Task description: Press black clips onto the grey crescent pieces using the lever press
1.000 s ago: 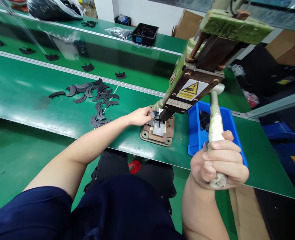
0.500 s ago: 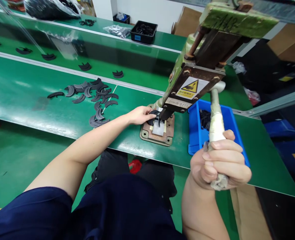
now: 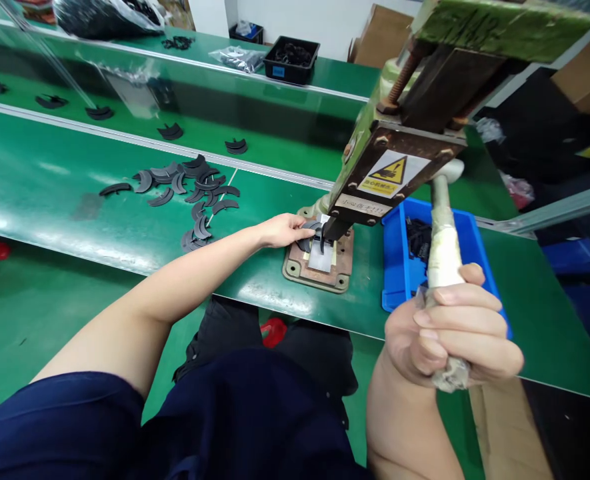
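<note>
My left hand (image 3: 287, 231) pinches a black curved plastic part (image 3: 305, 244) on the base plate (image 3: 319, 279) of a hand press (image 3: 382, 173). The dark ram of the press comes down right beside the part; whether it touches cannot be made out. My right hand (image 3: 457, 327) is wrapped round the tape-covered lever handle (image 3: 443, 247) of the press, at its lower end. On the bench left of the press lies a loose pile of similar black curved parts (image 3: 202, 187).
A blue bin (image 3: 392, 267) with black pieces stands right of the press. Behind, a conveyor belt (image 3: 135, 127) carries several curved parts in a row. Farther back are a black crate (image 3: 292, 63) and a clear plastic bag (image 3: 239, 59). The bench's front edge runs before my lap.
The view has shifted slightly. My right hand and the lever appear a little lower and farther right. My left hand stays on the curved part at the base plate.
</note>
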### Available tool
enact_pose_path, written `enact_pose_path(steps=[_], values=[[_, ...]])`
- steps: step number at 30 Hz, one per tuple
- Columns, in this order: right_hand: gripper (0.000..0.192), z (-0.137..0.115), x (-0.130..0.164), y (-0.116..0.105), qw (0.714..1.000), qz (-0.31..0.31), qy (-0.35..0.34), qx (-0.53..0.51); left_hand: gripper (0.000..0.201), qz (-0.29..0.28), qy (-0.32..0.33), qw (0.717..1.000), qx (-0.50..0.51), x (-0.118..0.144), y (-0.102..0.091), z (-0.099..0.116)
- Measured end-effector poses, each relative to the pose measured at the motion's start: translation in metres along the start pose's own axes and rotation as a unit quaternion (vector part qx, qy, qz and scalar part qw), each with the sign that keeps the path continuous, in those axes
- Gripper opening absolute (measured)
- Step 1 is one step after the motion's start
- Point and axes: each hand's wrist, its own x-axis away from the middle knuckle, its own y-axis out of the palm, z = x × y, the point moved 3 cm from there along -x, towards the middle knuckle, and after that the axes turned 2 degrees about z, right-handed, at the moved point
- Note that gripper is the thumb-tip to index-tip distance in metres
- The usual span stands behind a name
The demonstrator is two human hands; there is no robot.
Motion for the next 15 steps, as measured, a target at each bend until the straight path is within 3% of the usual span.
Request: enact_pose_path(steps=[11, 15], values=[[0.042, 0.003, 0.004, 0.004, 0.999, 0.045, 0.017, -0.007, 0.037, 0.012, -0.075, 0.994, 0.076, -0.012, 0.010, -0.011], [0.035, 0.006, -0.006, 0.001, 0.998, 0.059, -0.024, -0.018, 0.037, 0.013, -0.103, 0.992, 0.065, -0.007, 0.012, -0.011]])
